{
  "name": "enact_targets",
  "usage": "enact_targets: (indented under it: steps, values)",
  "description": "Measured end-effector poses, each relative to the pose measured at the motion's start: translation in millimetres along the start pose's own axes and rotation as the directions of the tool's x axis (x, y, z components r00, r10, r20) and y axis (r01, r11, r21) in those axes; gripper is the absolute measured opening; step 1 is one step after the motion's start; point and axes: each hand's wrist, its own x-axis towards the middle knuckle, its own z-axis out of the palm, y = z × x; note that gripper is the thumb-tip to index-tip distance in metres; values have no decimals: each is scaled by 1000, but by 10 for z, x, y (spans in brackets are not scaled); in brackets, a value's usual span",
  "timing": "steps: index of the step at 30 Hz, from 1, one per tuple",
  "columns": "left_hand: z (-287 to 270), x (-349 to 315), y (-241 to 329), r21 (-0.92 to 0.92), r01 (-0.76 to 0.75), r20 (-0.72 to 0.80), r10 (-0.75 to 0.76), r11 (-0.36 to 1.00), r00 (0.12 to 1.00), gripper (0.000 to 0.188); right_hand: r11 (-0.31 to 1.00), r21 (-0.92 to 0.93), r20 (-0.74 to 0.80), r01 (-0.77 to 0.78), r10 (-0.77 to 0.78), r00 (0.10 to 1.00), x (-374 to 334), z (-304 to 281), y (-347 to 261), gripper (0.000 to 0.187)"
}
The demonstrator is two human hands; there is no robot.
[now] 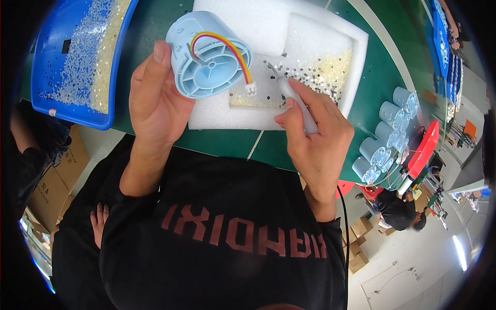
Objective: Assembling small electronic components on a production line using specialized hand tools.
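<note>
A person's left hand (157,98) is holding a pale blue cup (211,65) in the air over the left edge of a white foam tray (212,118), some fingers hiding behind it. Red and yellow wires (241,56) are looping across its ribbed end to a white plug (251,89). The right hand (321,118) is gripping a pale-handled tool (300,107) between close-set fingers, its thin tip pointing over small black and cream washers (323,77) in the tray. The tray is lying near the green table's (199,142) near edge; a blue bin (106,119) is sitting at the left end, and more cups (372,150) are standing along the right edge.
</note>
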Motion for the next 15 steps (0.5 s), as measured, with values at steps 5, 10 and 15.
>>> enact_targets:
  steps: [5,10,15]
  values:
    - [4,-9,-1,-25,6,-16,-6,1000,1000,38,999,4,13,33,-33,999,34,23,2,24]
    - [1,-3,-6,-11,1,3,-1,1000,1000,39,1000,-6,43,-2,2,999,67,11,-57,25]
    - [46,13,-7,0,-7,6,7,1000,1000,39,967,-192,54,169,-162,985,112,36,-195,27]
